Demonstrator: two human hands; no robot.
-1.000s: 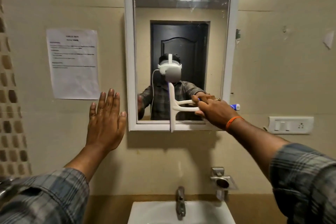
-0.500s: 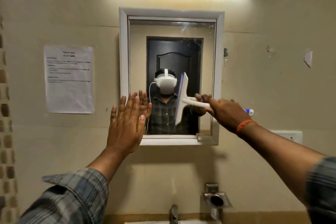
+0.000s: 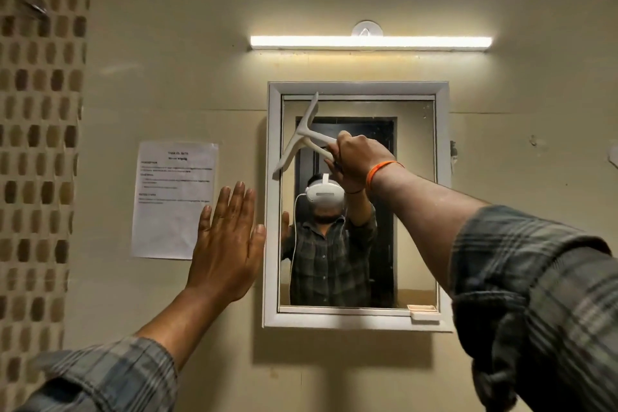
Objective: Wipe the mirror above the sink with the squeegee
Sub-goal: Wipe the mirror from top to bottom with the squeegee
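Observation:
A white-framed mirror [image 3: 414, 211] hangs on the beige wall. My right hand [image 3: 361, 160] grips the handle of a white squeegee [image 3: 297, 137]. Its blade is tilted and lies along the mirror's upper left part, top end near the frame's top left corner. My left hand [image 3: 227, 244] is held flat with straight fingers against the wall just left of the mirror frame, holding nothing. The mirror reflects a person in a checked shirt and a dark door.
A lit tube light [image 3: 371, 42] is mounted above the mirror. A printed paper sheet [image 3: 167, 191] is stuck to the wall left of my left hand. Brown mosaic tiles [image 3: 36, 144] cover the far left wall. The sink is out of view.
My right hand has raised the squeegee from the mirror's lower middle to its upper left. The view has tilted up, so the sink and tap have left the frame. My left hand stays flat by the frame.

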